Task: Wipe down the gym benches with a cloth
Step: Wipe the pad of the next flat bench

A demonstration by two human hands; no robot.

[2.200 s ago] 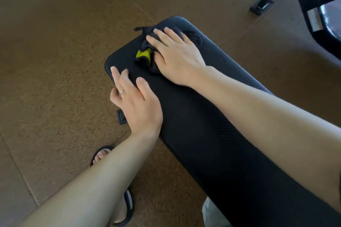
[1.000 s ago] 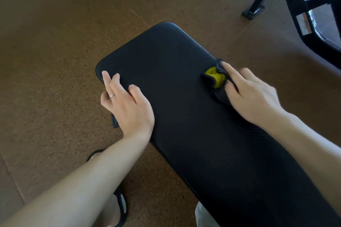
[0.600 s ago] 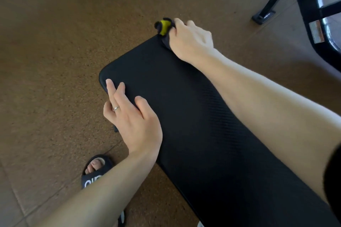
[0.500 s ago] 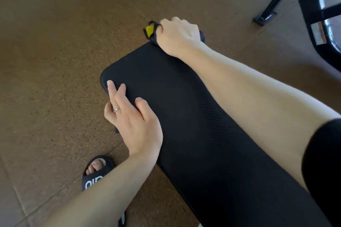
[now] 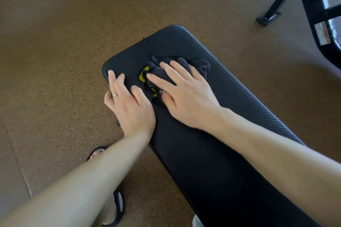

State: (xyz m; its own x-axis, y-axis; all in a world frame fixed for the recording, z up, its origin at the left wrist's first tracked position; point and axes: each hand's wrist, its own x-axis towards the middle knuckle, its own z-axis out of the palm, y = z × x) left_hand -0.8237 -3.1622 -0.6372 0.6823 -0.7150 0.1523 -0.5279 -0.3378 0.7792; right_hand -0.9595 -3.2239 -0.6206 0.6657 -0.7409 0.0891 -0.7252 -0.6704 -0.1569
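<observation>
A black padded gym bench (image 5: 212, 143) runs from the lower right up to its rounded end at the centre. A crumpled dark cloth with a yellow patch (image 5: 201, 66) lies near that end. My right hand (image 5: 184, 94) presses flat on the cloth with straight, spread fingers. My left hand (image 5: 129, 105) rests on the bench's left edge beside the cloth, fingers straight, a ring on one finger.
Brown speckled rubber flooring (image 5: 55, 61) surrounds the bench. My foot in a black sandal (image 5: 110, 199) stands on the floor under my left forearm. Black frames and a leg of other gym equipment (image 5: 317, 5) stand at the top right.
My right hand has drawn the cloth back from the bench's far end towards me and to the left, close to my left hand. The fingers have flattened onto the cloth. My left hand has stayed put.
</observation>
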